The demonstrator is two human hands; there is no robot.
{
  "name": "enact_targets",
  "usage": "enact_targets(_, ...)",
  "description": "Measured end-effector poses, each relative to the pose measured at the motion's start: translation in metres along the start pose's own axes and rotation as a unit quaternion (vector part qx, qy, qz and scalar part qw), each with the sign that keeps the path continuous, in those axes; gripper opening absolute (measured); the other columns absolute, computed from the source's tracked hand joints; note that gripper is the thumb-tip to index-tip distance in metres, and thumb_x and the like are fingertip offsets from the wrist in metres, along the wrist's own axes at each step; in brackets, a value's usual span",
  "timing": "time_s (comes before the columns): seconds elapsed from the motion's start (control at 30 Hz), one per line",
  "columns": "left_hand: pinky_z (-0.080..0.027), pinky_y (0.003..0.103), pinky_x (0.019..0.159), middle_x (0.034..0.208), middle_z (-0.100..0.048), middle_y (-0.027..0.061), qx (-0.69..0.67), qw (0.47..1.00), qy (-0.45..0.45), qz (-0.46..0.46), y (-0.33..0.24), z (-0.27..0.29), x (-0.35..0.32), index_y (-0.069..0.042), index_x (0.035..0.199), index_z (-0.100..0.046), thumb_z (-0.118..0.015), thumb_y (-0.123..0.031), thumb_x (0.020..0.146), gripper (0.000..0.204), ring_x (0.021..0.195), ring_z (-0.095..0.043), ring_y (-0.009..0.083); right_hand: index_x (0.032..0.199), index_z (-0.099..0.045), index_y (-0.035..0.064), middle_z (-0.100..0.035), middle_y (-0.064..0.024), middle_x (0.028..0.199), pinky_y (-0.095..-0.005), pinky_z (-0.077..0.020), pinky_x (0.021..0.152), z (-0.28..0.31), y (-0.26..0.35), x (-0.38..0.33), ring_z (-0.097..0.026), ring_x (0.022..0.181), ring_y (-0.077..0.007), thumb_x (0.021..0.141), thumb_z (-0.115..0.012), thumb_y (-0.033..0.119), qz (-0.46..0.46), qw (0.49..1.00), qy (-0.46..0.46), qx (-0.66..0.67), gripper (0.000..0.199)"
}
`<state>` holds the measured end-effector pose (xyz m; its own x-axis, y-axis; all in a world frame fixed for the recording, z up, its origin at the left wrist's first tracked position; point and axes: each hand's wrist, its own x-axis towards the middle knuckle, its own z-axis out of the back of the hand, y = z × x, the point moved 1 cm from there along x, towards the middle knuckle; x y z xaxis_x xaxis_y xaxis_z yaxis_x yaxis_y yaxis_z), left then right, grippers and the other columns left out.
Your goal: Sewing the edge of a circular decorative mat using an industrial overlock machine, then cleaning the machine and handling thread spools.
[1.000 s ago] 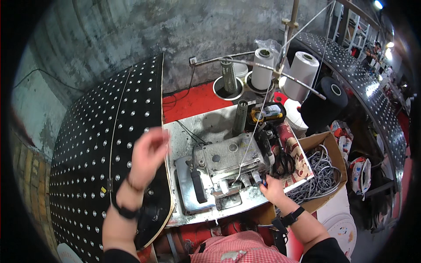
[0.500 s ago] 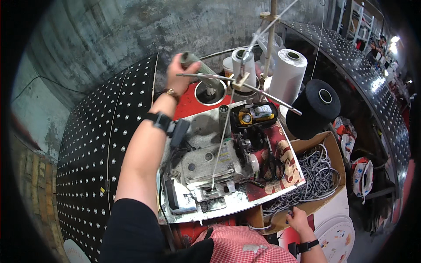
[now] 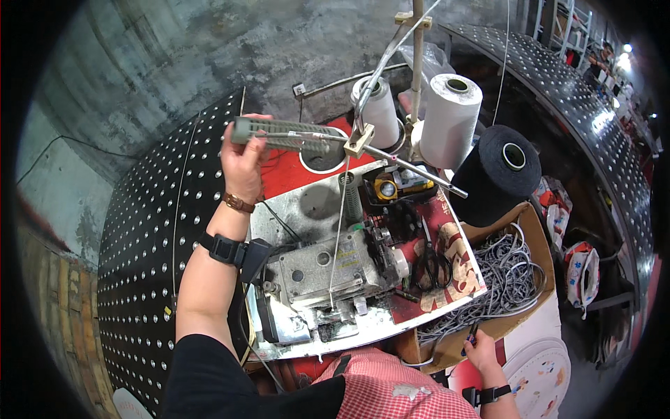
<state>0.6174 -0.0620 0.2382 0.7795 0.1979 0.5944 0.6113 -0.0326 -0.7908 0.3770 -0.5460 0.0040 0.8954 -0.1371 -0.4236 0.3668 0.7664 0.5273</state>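
Observation:
My left hand (image 3: 241, 164) is wrapped round one end of a grey-green, ribbed empty thread tube (image 3: 279, 128). The tube lies nearly level, above a red surface (image 3: 279, 178) and a round holder with a pale rim (image 3: 312, 170). A metal rod of the thread stand (image 3: 419, 171) crosses close to its free end. Low on the right, my right hand (image 3: 481, 353) is closed round a small dark tool (image 3: 472, 334), whose kind is mostly hidden by the fingers. That hand is beside a cardboard box (image 3: 541, 279) of grey cord (image 3: 488, 286).
A grey sewing machine (image 3: 331, 265) stands on the table before me, with scissors (image 3: 433, 269) and a black tray (image 3: 377, 192) nearby. White thread cones (image 3: 452, 122) and a black cone (image 3: 495, 174) stand behind it. A black studded panel (image 3: 150, 237) rises on the left.
My left hand has drawn the tube out of the round holder, moving it left and toward me and tipping it level. The right hand stays nearly in place, with the dark tool showing more.

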Motion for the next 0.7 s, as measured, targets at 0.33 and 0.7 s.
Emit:
enact_targets(0.33,-0.048,0.029,0.074,0.096,-0.060,0.0077,0.197,0.946,0.248,0.075,0.072,-0.025,-0.005,-0.005,0.108,-0.049,-0.070,-0.017,0.073,0.043,0.085,-0.058,0.0143,0.084,-0.056,0.0009,-0.060,-0.0198,0.075,-0.0414,-0.0472,0.070,-0.026,0.015,-0.033,-0.059,0.075,-0.0365,0.069,-0.063,0.017,-0.024,0.998,0.014,-0.051,0.023)
enact_targets(0.7,-0.046,0.036,0.075,0.092,-0.060,0.0173,0.371,0.840,0.387,0.086,0.119,0.007,-0.030,-0.003,0.101,-0.051,-0.075,-0.027,0.062,0.052,0.089,-0.059,0.0312,0.083,-0.053,0.0006,-0.058,-0.0212,0.072,-0.0430,-0.0465,0.067,-0.057,0.044,-0.047,-0.057,0.073,-0.0390,0.071,-0.062,0.017,0.065,0.997,-0.035,-0.009,0.023)
